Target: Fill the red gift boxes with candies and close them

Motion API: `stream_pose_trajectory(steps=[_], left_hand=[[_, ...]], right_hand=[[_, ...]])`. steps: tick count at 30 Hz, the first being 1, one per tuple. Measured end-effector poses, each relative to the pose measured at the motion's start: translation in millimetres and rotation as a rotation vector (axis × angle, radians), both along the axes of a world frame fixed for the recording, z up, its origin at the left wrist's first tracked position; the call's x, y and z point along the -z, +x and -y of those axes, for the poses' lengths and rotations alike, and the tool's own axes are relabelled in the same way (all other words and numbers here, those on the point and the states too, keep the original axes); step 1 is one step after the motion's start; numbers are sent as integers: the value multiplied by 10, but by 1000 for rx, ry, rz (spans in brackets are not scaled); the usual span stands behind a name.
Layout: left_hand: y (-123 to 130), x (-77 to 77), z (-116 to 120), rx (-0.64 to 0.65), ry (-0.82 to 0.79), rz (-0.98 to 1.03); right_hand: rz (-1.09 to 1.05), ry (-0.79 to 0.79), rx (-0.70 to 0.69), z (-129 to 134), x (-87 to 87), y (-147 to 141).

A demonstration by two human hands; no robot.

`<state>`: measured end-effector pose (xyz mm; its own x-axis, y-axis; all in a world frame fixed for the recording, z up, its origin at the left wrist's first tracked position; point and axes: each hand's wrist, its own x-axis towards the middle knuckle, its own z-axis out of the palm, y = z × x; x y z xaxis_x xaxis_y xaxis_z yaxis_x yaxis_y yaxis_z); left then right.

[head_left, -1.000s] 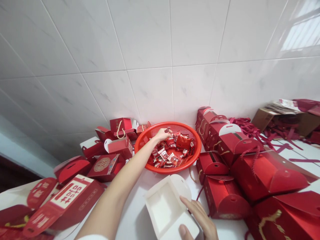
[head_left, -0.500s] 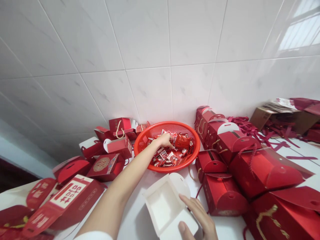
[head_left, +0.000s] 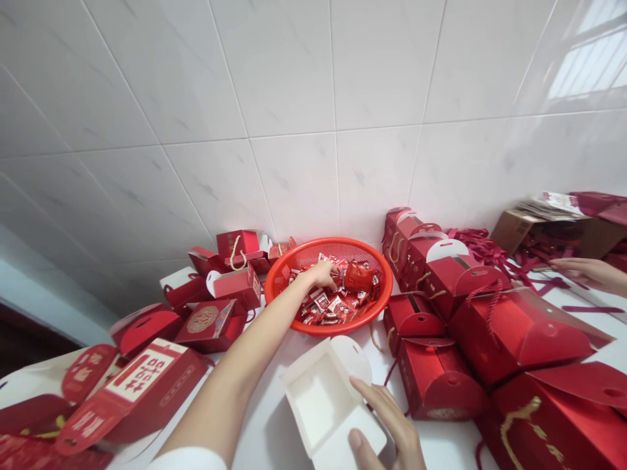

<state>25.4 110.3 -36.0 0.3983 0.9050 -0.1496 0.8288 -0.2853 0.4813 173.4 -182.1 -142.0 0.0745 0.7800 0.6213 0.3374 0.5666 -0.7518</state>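
Observation:
My left hand (head_left: pixel 322 274) reaches into a red plastic basket (head_left: pixel 278 312) of wrapped candies (head_left: pixel 337 307). Its fingers curl down among the wrappers, and what lies between them is hidden. A larger red packet (head_left: pixel 359 277) rests on the candies just right of that hand. Below the basket, a gift box (head_left: pixel 316 398) stands open, its white inside facing up with nothing visible in it. My right hand (head_left: pixel 392 424) grips this box at its right side, fingers near the rounded flap and thumb on the near flap.
Red gift boxes (head_left: pixel 441 382) stand packed at the right, several with rope handles. More red boxes (head_left: pixel 147 385), some with flaps open, lie at the left. Dark red ribbons (head_left: pixel 473 248) and a cardboard box (head_left: pixel 512 228) sit far right, near another person's hand (head_left: pixel 585 271). A tiled wall (head_left: pixel 294 183) bounds the back.
Another person's hand has come into view at the far right, over the ribbons. My left hand stays in the basket and my right hand stays on the box. The view has shifted slightly.

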Motion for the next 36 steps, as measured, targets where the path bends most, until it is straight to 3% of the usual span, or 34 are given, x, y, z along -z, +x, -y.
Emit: stream_pose_trajectory(steps=[5, 9, 14, 21, 26, 30, 33, 36], left_hand=[[-6, -60, 16, -30, -48, 0], [-80, -111, 53, -107, -48, 123], [-152, -178, 146, -228, -60, 405], [-137, -393, 436, -354, -125, 911], [-136, -598, 804, -374, -185, 1163], [-201, -745, 1253, -361, -208, 1276], [-281, -790, 1651, -316, -211, 1254], [-332, -764, 2023, -268, -240, 1097]], right_hand=[[2, 11, -14, -1, -54, 13], [9, -24, 0, 37, -5, 4], [17, -126, 72, 90, 100, -10], [3, -134, 60, 89, 29, 8], [31, -150, 67, 109, -37, 48], [102, -99, 39, 101, -135, 108], [108, -51, 54, 99, -208, 122], [101, -46, 53, 109, -245, 112]])
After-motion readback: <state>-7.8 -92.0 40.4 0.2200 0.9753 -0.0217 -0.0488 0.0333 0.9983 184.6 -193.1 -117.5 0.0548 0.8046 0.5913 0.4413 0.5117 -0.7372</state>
